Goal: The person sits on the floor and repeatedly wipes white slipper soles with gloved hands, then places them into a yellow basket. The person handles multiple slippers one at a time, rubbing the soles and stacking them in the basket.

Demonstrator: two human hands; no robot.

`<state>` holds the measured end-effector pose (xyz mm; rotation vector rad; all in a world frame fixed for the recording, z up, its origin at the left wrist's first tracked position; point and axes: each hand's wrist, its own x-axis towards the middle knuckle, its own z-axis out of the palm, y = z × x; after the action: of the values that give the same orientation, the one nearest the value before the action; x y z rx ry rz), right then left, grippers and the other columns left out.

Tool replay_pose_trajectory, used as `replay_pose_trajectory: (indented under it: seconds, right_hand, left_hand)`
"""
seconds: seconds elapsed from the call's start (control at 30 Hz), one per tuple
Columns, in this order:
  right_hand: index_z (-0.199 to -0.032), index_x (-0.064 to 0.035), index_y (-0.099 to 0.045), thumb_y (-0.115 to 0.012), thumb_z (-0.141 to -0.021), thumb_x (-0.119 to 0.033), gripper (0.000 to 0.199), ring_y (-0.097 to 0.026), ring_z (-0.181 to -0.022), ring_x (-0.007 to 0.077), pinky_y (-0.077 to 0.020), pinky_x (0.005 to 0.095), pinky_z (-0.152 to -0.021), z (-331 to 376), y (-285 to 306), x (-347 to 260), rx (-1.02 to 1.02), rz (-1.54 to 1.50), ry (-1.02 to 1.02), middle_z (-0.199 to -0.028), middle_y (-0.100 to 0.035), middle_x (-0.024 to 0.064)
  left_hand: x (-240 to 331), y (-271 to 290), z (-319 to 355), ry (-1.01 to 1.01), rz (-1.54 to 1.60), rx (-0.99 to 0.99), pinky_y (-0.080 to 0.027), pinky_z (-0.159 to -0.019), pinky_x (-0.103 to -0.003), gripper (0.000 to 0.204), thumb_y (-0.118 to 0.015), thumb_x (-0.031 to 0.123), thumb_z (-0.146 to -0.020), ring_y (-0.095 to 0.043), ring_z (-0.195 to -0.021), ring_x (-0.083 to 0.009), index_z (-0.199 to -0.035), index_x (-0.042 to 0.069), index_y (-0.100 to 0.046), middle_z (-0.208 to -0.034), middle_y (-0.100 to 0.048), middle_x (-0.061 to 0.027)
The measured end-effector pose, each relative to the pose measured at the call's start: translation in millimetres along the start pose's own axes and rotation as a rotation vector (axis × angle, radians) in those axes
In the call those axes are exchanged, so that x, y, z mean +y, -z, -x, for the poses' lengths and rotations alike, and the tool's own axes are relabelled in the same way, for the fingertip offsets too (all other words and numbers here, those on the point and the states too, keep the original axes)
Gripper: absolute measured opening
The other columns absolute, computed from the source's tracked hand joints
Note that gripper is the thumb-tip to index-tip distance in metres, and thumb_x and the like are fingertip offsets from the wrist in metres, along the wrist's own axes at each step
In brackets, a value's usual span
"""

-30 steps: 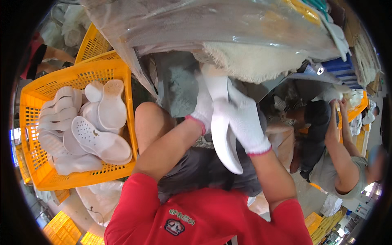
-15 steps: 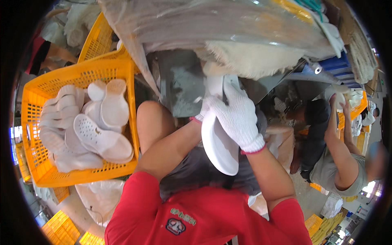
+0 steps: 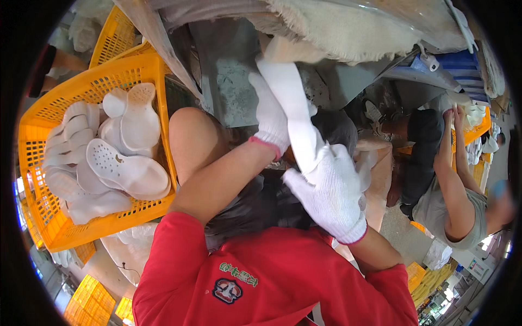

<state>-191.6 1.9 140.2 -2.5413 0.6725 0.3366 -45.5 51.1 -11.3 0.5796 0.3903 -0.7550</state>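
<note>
A white insole (image 3: 296, 108) is turned nearly edge-on between my two hands, its far end up against a pale rounded wheel-like part (image 3: 292, 50) under a frayed cloth. My left hand (image 3: 271, 111), in a white knit glove, is closed along the insole's left side; its fingertips are partly hidden. Gloved the same way, my right hand (image 3: 333, 196) grips the near end, with the thumb out to the left and the fingers on the other side. Several white insoles (image 3: 128, 168), some with small holes, are piled in a yellow crate (image 3: 89, 231) at my left.
Grey metal panels (image 3: 231, 81) and a frayed cream cloth (image 3: 342, 35) are just beyond my hands. A hanging metal tool-like part (image 3: 435, 68) is at the upper right. Another person (image 3: 457, 185) works at the right beside more yellow crates (image 3: 481, 130).
The insole has turned from showing its hollow heel to nearly edge-on. My right hand has moved down to its near end, while my left hand has moved up along its side.
</note>
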Motion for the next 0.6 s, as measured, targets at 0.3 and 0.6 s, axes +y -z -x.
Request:
replay_pose_trajectory:
  seconds: [0.3, 0.6]
  right_hand:
    - [-0.100, -0.0099, -0.073, -0.078, -0.088, -0.022, 0.018, -0.071, -0.074, 0.0368, -0.0562, 0.0497, -0.062, -82.9, 33.2, -37.4, 0.286, 0.294, 0.518, -0.081, -0.066, 0.0121]
    - [-0.144, 0.0086, -0.063, -0.078, -0.098, -0.021, 0.056, -0.076, -0.110, 0.0257, -0.0617, 0.0408, -0.099, 57.2, -47.6, 111.6, 0.031, -1.623, -0.380, -0.130, -0.075, 0.0160]
  left_hand:
    - [30.2, -27.5, -42.4, -0.153, -0.197, -0.083, -0.062, -0.076, -0.052, 0.058, -0.044, 0.057, -0.114, -0.071, -0.081, -0.0365, -0.119, 0.003, -0.065, -0.096, -0.071, -0.0171]
    - [0.9, -1.5, 11.5, 0.128, 0.089, -0.304, -0.047, -0.123, -0.044, 0.085, -0.049, 0.076, -0.110, -0.062, -0.141, -0.0311, -0.159, 0.008, -0.055, -0.155, -0.064, -0.0130]
